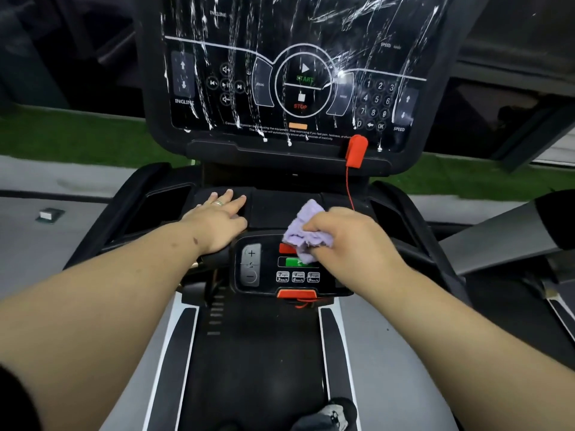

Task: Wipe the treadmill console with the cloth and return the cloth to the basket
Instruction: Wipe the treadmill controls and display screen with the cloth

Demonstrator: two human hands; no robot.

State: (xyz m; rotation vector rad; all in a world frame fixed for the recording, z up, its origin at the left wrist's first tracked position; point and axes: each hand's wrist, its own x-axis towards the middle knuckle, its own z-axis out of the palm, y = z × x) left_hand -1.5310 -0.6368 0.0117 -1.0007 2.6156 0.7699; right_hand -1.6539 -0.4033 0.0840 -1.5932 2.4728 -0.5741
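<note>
One treadmill console [298, 73], upright at the far end of the machine, its dark panel streaked from top to bottom edge with white runs of liquid; a red safety clip [356, 150] hangs at its lower right corner, trailing one thin red cord. One smaller control panel [280, 265] lies nearer, at the middle of the crossbar, bearing one red button, one green button and three speed keys. One lilac cloth [306, 236], bunched, pressed on the upper right part of that panel over the red and green buttons. Right hand [348, 241]: fingers curled round the cloth, gripping it. Left hand [217, 217]: flat, fingers straight, resting on the black tray just beyond the panel's far left corner; one ring visible. Below, one black running belt [258, 353] between grey side rails. Surroundings: grey floor, a strip of green turf, dark glazing beyond.
</note>
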